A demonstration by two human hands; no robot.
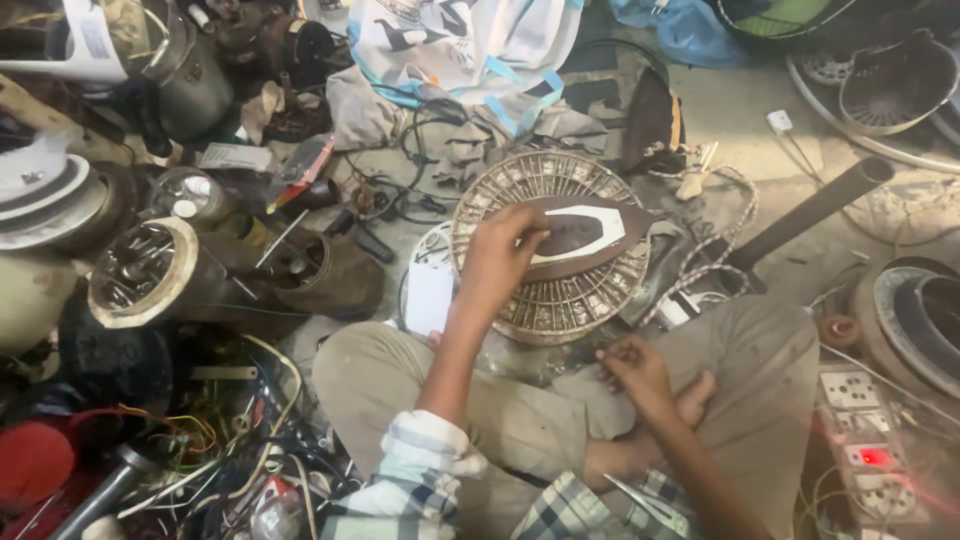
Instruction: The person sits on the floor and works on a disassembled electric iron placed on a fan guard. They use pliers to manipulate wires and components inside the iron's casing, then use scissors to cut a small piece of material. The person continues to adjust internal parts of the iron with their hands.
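Iron soleplate (pixel 585 232) sits upside down on a round fan grille (pixel 552 246), centre frame, just beyond your crossed legs; pointed end faces right, brown rim around a pale middle.

Left to right:
- Far left: pile of scrap. A red round part (pixel 35 462) sits low, loose coloured wires (pixel 195 432) beside it, a metal tube (pixel 100 492) at the bottom edge.
- Above that, a motor housing with a pale ring (pixel 145 272) lies on its side, open end towards you. A steel pot (pixel 195 85) stands behind it.
- A screwdriver (pixel 280 238) lies tilted between the housing and a brown cup-shaped part (pixel 335 275).
- Your left hand (pixel 502 255) reaches out over the grille, fingers curled down onto the blunt end of the soleplate, touching it. Pinch or just a press, cannot tell.
- A white card (pixel 430 298) lies just beside the grille's left edge, near your wrist.
- Your right hand (pixel 633 367) rests low over your right knee, fingers drawn together; whatever they hold is too small to make out.
- A braided cord (pixel 715 240) loops on the floor right of the grille, next to a dark pipe (pixel 815 210) lying at an angle.
- Far right: power strip (pixel 868 440) with a red light on, well apart from both hands.
- Top: printed cloth bag (pixel 465 45), behind the grille.
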